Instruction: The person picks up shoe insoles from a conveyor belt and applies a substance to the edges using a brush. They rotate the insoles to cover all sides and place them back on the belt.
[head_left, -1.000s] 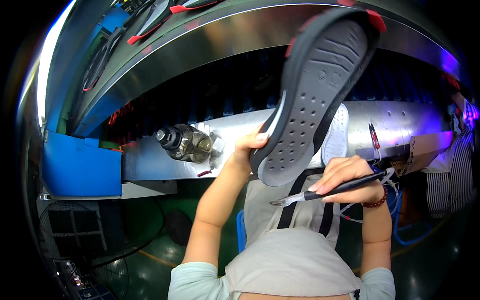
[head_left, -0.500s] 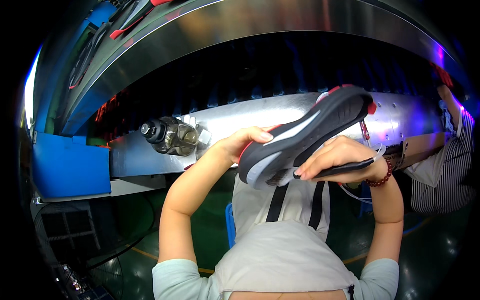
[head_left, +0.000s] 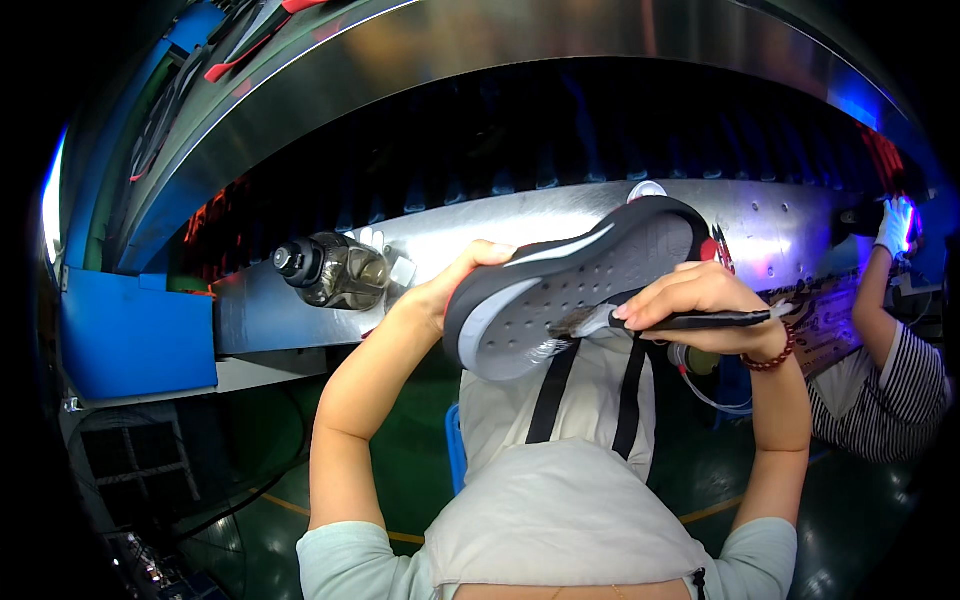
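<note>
A shoe sole (head_left: 510, 310) is held up above my lap, tilted, its grey holed inner face toward me and its rim black with light grey patches. My left hand (head_left: 462, 280) is closed around its left edge, thumb over the rim. In my right hand (head_left: 700, 300) is a brush (head_left: 720, 320) with a black handle, and a thin clear tube runs near its rear end. The bristles touch the sole's inner face near the middle of its lower edge. Red parts show at the sole's far right end.
Behind the sole runs a metal ledge (head_left: 490, 225) carrying a dark clear bottle (head_left: 345, 272) with a black cap. A curved metal hood (head_left: 520, 35) spans above dark hanging strips. At left stands a blue box (head_left: 140, 330). On the right a co-worker's gloved hand (head_left: 893, 228) is lit blue.
The sole has turned to show more of its inner face and shifted slightly left. The brush now lies visibly on that face. At right, the co-worker's gloved hand has come into view.
</note>
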